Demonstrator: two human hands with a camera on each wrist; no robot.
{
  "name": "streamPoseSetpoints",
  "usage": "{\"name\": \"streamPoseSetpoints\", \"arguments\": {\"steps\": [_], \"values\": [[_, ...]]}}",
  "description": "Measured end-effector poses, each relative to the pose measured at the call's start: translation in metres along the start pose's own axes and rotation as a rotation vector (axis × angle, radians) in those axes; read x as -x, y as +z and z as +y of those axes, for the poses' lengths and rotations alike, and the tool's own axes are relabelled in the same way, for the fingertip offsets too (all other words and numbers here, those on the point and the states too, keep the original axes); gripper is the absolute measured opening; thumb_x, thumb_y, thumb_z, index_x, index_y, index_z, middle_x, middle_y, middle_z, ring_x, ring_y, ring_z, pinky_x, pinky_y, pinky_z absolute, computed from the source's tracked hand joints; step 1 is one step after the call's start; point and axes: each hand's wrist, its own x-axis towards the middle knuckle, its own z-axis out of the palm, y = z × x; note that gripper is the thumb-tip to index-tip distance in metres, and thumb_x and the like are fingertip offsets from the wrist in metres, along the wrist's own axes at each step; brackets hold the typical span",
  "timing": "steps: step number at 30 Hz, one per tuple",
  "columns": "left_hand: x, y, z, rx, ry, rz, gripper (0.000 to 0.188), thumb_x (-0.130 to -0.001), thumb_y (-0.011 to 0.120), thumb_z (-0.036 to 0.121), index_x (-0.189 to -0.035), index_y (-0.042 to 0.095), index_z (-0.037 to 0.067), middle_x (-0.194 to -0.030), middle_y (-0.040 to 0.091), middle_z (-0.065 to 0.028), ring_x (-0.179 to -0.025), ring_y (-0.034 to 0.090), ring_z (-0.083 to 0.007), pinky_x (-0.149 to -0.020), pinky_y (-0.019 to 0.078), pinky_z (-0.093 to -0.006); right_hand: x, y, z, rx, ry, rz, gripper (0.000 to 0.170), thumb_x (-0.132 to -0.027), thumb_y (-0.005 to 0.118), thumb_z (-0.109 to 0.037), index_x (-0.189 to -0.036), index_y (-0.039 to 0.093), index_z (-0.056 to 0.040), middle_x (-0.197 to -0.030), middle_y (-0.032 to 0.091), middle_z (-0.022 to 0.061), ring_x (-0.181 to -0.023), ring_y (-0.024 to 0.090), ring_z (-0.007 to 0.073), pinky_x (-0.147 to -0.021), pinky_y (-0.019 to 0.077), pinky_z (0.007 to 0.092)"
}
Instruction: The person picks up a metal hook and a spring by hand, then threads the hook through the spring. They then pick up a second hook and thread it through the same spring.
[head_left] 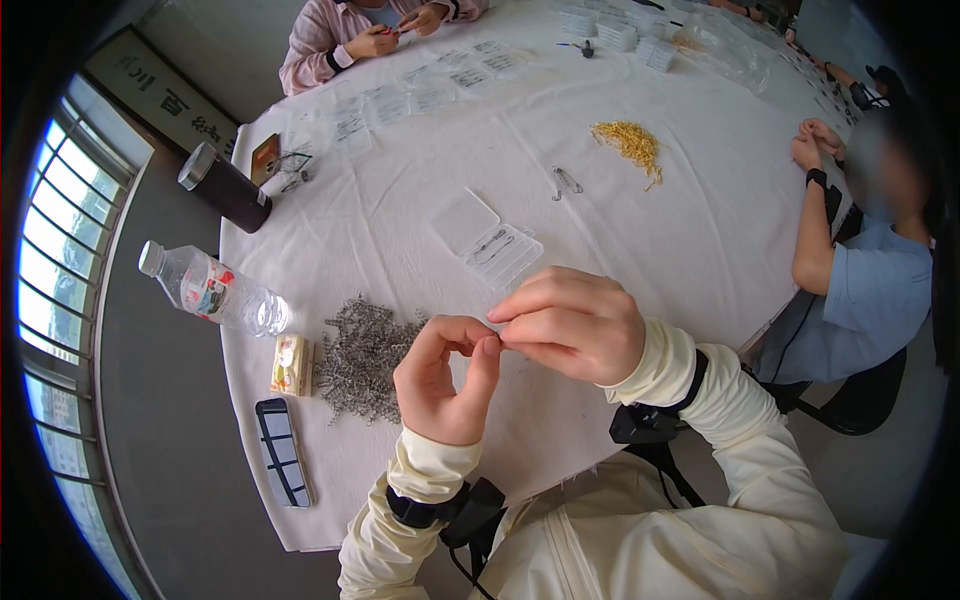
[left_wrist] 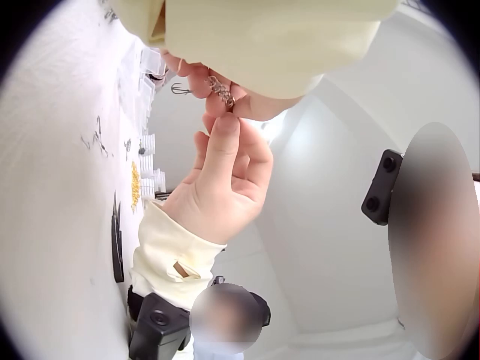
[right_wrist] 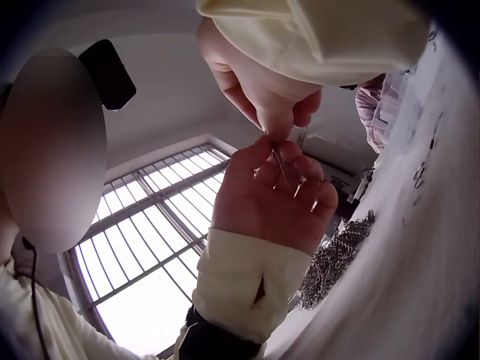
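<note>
Compartment box: one clear plastic box (head_left: 520,268) lies lid-open on the white-covered table (head_left: 350,245), about two slim metal pieces inside; places below are given from it, as the head view sees them.
Left hand (head_left: 447,385): one, on the wearer's side of the box and raised, thumb and forefinger pinching a small metal piece (left_wrist: 229,106).
Right hand (head_left: 580,325): one, just nearer the wearer than the box, fingertips pinching at that same piece and meeting the left fingertips.
Treble hook: one (left_wrist: 180,88) shows beside the left fingers in the left wrist view; what holds it I cannot tell.
Metal heap: one tangled grey pile (head_left: 365,360), left of the box and nearer the wearer; too dense to count.
Loose hooks: one small cluster (head_left: 566,182), beyond the box, slightly right.
Yellow heap: one pile (head_left: 630,145), beyond the box and to the right.
Left of the box: one water bottle (head_left: 215,290); farther off, one dark tumbler (head_left: 228,190).
Left and nearer: one tissue pack (head_left: 290,365), one smartphone (head_left: 284,455).
Other people: one in a pink shirt (head_left: 325,45) beyond the box, one in light blue (head_left: 865,290) to its right.
</note>
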Motion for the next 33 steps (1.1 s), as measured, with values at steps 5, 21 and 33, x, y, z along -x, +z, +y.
{"name": "streamPoseSetpoints", "arguments": {"steps": [5,21,33], "values": [[-0.0005,-0.0012,0.001,0.033,-0.03,-0.021,0.004,-0.091,0.065,0.0,-0.093,0.062,-0.002,-0.088,0.065,-0.0024,-0.082,0.055,-0.01,-0.08,0.0449,-0.0249,-0.0008,-0.0019,-0.0003,0.019,-0.037,-0.012,0.029,-0.067,0.08,0.004,-0.092,0.066,-0.0035,-0.098,0.067,0.0091,-0.079,0.066,0.0245,-0.066,0.0548,0.033],[0.0007,-0.0017,0.0027,0.06,-0.068,-0.032,0.003,-0.092,0.063,0.001,-0.092,0.061,-0.001,-0.087,0.064,-0.0023,-0.083,0.056,-0.0101,-0.08,0.0448,-0.0247,-0.0019,-0.004,-0.0028,0.079,0.019,0.04,0.025,-0.066,0.08,-0.004,-0.087,0.068,-0.0111,-0.091,0.057,0.0015,-0.077,0.056,0.0189,-0.06,0.0463,0.0297],[-0.0002,0.0005,0.0041,0.078,-0.055,-0.006,0.005,-0.092,0.066,0.003,-0.094,0.063,-0.001,-0.086,0.066,-0.0027,-0.081,0.058,-0.0097,-0.078,0.0457,-0.0248,-0.0009,-0.004,0.0014,-0.095,0.143,0.009,0.023,-0.068,0.075,0.002,-0.086,0.067,-0.0103,-0.092,0.057,0.003,-0.082,0.054,0.0212,-0.07,0.0455,0.0318]]}}
